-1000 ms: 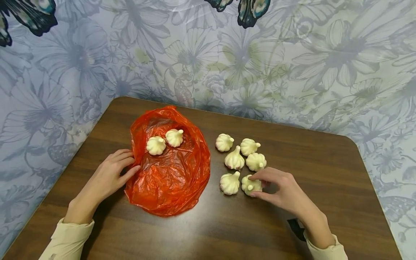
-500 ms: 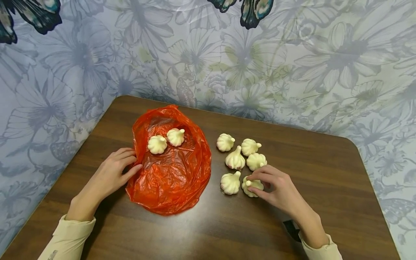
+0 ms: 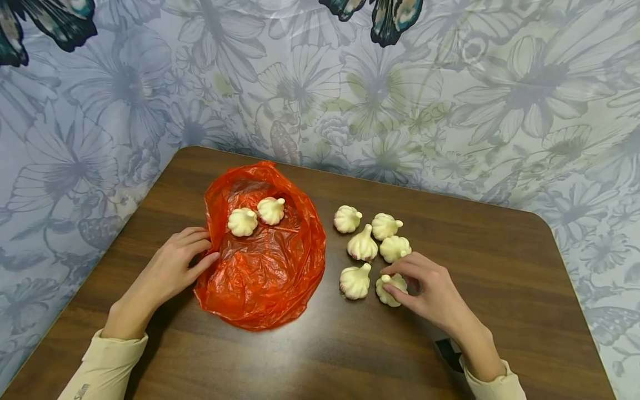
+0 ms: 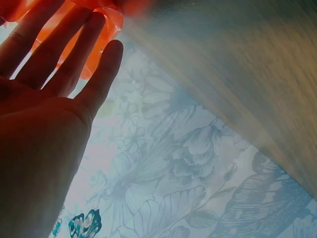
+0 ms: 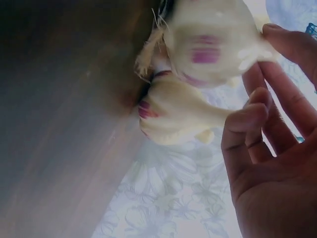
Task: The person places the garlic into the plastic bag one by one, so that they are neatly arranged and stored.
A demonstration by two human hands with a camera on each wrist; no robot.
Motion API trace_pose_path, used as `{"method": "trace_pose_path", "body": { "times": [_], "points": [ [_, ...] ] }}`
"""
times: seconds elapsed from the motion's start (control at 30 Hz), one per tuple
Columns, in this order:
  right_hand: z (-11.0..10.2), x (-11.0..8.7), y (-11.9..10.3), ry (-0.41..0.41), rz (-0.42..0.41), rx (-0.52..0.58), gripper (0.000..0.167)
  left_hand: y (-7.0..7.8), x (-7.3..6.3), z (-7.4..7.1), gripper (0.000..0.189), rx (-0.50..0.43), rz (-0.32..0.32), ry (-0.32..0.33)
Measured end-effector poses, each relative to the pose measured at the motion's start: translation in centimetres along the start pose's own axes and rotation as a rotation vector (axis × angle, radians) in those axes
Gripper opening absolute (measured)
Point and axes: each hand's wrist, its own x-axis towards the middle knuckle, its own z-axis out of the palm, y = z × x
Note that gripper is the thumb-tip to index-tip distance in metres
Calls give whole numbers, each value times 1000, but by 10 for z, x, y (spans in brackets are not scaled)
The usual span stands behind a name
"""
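Observation:
My left hand (image 3: 172, 266) holds the left rim of a thin red plastic bag (image 3: 260, 289), thumb over the edge and fingers along its outside. Inside that bag lie two whitish garlic bulbs, one on the left (image 3: 242, 222) and one on the right (image 3: 271, 210). With thumb and forefinger my right hand (image 3: 435, 286) pinches a garlic bulb (image 3: 392, 291), the nearest in a group to the right of the bag. Beside it sits another garlic bulb (image 3: 354, 282). The right wrist view shows purple-marked garlic bulbs (image 5: 213, 44) close to my fingertips.
Behind the held bulb stand several more garlic bulbs (image 3: 362, 244) on the brown wooden table (image 3: 300, 366). A flower-patterned wall (image 3: 325, 100) rises along the table's back edge. A black strap (image 3: 448, 354) shows at my right wrist.
The garlic bulb at my right fingers has shifted slightly right and tilted, its stem now pointing further back. My left hand and the bag keep their places; the view has shifted a little.

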Motion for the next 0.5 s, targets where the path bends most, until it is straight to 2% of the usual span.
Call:
{"method": "trace_pose_path", "body": {
  "times": [0.23, 0.5],
  "points": [
    [1, 2, 0, 40, 8, -16, 26, 0, 0, 0, 24, -5, -4, -2],
    [-5, 2, 1, 110, -19, 3, 31, 1, 0, 0, 24, -8, -8, -4]
  ]
}}
